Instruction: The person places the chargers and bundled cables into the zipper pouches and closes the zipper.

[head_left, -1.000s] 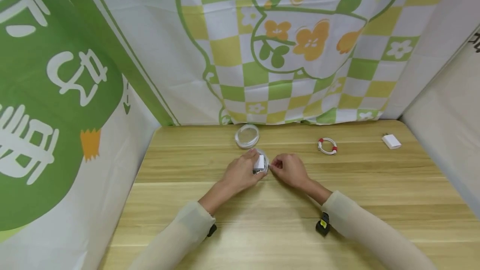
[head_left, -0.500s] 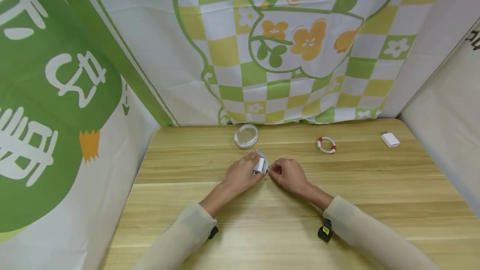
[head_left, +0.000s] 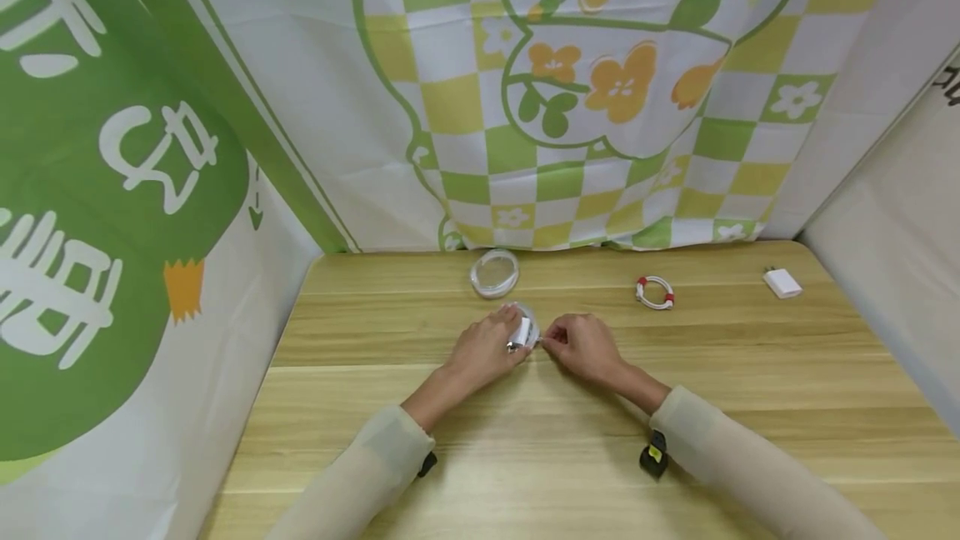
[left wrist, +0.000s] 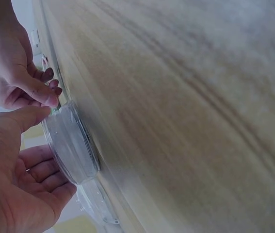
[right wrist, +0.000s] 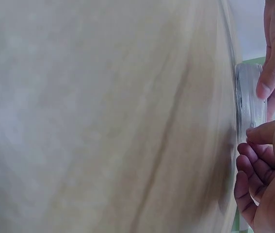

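My left hand (head_left: 483,346) grips a round clear container (left wrist: 72,141) on the wooden table, thumb and fingers around its sides. A white charger plug (head_left: 522,330) with metal prongs shows within the container's outline in the head view. At the container's right edge, my right hand (head_left: 587,348) has its thumb and fingertips pinched together. What lies between those fingertips is too small to tell. In the right wrist view the right thumb (right wrist: 263,132) touches the container's edge.
Behind the container lies another round clear piece (head_left: 494,273), a lid or dish. A coiled white cable (head_left: 656,293) with red ties lies to the right, and a second white plug (head_left: 783,282) farther right. Printed cloth (head_left: 600,198) hangs along the table's back edge.
The white plug has turned slightly within the container's outline. My right fingertips have shifted a little nearer me along the container's edge. My left hand keeps its grip.
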Tool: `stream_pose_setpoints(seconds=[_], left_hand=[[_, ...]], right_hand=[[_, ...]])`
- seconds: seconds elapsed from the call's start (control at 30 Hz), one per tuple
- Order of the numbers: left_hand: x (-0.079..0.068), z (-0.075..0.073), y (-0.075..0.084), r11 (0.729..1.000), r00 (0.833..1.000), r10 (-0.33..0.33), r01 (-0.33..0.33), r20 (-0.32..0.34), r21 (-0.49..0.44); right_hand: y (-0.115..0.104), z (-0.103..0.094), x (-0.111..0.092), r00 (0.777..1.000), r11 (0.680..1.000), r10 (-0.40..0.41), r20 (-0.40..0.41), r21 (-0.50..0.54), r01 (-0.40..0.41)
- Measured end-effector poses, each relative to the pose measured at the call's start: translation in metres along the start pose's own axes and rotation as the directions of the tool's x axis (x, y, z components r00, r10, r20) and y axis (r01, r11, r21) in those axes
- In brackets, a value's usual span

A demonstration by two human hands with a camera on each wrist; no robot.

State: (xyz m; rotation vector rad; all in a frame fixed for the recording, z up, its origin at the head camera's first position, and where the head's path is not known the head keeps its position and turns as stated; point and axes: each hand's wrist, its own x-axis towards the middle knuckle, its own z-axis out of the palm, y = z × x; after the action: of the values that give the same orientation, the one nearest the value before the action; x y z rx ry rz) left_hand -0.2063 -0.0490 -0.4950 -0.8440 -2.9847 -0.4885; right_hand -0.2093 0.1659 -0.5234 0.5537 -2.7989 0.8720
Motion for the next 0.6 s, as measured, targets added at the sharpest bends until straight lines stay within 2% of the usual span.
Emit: stream_pose_setpoints(seconds=[0.13,0.3,0.6], left_hand=[[0.001,0.001,-0.001,1.0,1.0,0.006,-0.006,0.001,0.004],[0.0,0.001,-0.001,1.0,1.0,0.014,-0.014,-0.001,-0.007],[0.0,-0.001,-0.002,1.0,1.0,0.018,-0.018,0.007,-0.024]], right_hand=[[0.002,-0.002,0.004,1.0,1.0,-0.004,0.001,-0.026,0.004],[0.006,-0.004,0.012,1.0,0.997,0.028,0.012,-0.069,-0.027],[0.008,-0.004,0.027,0.997,0.994,0.069,0.03,-0.083,-0.066]])
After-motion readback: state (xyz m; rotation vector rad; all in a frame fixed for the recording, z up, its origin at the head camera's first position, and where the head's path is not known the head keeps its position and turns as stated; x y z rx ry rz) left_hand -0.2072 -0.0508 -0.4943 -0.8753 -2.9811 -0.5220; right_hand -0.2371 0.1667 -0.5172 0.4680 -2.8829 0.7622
